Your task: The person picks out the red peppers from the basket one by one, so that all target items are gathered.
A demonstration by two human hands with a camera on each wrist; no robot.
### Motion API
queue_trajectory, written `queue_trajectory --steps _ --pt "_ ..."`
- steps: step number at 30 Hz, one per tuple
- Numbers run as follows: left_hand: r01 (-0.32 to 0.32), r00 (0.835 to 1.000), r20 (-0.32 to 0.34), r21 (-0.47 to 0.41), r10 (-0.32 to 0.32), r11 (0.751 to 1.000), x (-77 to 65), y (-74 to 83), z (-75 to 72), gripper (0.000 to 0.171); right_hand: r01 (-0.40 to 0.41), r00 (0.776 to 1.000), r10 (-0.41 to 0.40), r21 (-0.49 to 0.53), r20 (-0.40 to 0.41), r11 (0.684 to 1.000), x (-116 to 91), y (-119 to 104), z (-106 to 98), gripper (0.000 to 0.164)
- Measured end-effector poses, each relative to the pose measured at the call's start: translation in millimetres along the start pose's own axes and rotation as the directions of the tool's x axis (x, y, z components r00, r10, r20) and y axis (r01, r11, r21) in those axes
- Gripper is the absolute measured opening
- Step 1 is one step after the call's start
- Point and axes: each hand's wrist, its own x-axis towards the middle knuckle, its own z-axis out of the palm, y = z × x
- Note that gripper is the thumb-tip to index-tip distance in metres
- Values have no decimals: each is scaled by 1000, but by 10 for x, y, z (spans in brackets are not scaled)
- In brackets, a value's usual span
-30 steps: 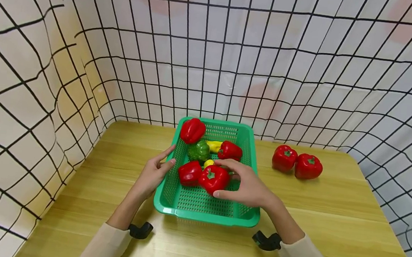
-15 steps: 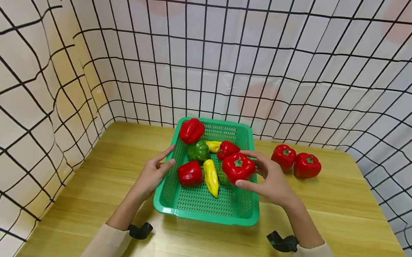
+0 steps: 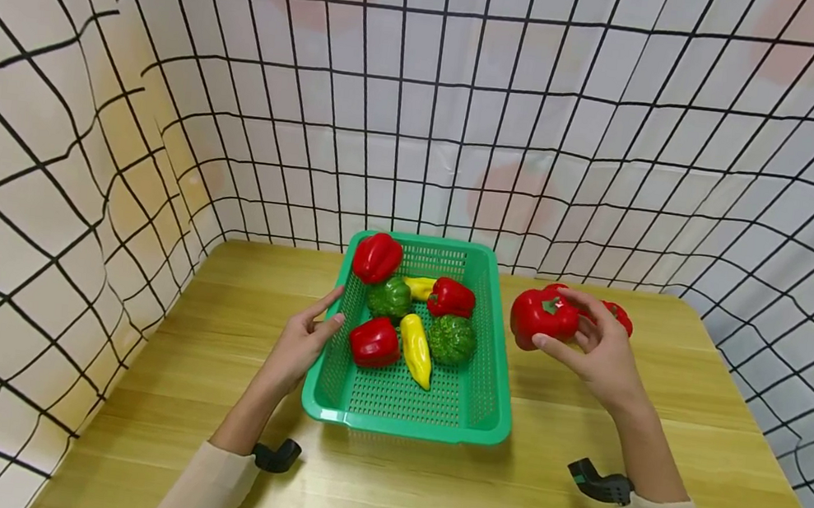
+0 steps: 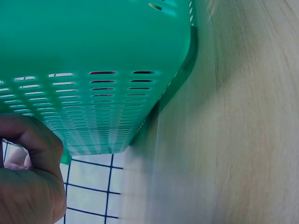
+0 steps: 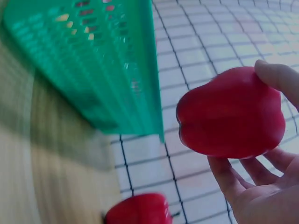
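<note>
My right hand (image 3: 601,349) holds a red bell pepper (image 3: 536,319) above the table, just right of the green basket (image 3: 403,429), thumb on one side and fingers on the other. In the right wrist view the same bell pepper (image 5: 233,114) shows its smooth side. My left hand (image 3: 300,346) grips the basket's left rim, its thumb at the rim; the left wrist view has its curled fingers (image 4: 39,140) beside the slotted wall. Inside the basket lie several red bell peppers (image 3: 375,342), two bumpy green vegetables (image 3: 452,340) and two yellow peppers (image 3: 415,351).
Two more red bell peppers (image 3: 618,316) lie on the wooden table (image 3: 688,416) at the right, partly hidden behind my right hand and the held one. A white cloth with a black grid (image 3: 462,152) stands round the back and sides.
My right hand has carried the red bell pepper out of the basket to the right, uncovering a yellow pepper and a green vegetable. My left hand and the basket have stayed in place.
</note>
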Motion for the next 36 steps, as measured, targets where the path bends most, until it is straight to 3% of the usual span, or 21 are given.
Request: queue_trajectory --steps 7,18,36 --pt "0 1000 1 -3 0 1000 10 -12 -6 52 -96 995 93 -80 -46 992 -44 245 -158 78" --pt "11 1000 11 -18 -11 1000 9 0 -3 53 -213 977 206 -178 -57 961 -60 681 -226 84" --pt "6 1000 -13 6 -6 1000 13 -6 2 52 -252 967 242 -195 -75 948 -78 923 -146 87"
